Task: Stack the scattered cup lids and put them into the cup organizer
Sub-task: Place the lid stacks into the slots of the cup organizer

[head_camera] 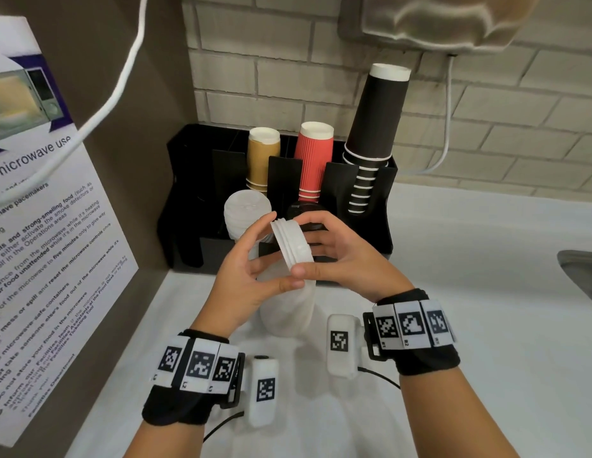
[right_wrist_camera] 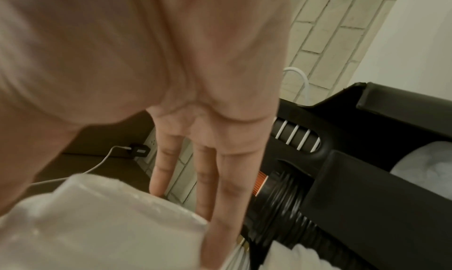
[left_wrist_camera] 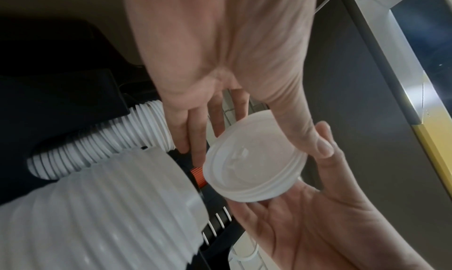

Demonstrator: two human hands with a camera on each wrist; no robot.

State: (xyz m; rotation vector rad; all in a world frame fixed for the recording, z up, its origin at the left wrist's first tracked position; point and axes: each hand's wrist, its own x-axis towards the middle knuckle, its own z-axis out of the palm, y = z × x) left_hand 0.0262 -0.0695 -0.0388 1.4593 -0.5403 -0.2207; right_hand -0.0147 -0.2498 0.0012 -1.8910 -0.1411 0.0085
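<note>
On my left I see a microwave notice [head_camera: 40, 226] on the brown wall, with a white cable [head_camera: 123, 81] hanging before it. Behind is a brick wall [head_camera: 271, 77], and a steel sink [head_camera: 582, 269] at the right edge.

The camera on my head looks forward and down from above the counter [head_camera: 453, 325], my forearms entering from the bottom edge and the cup organizer [head_camera: 380, 206] at mid-frame against the brick wall [head_camera: 321, 77]. The one on my left wrist looks very closely along my palm, tilted, toward my fingers. The one on my right wrist does likewise. All three share the organizer; both wrist views show it at an angle.
</note>
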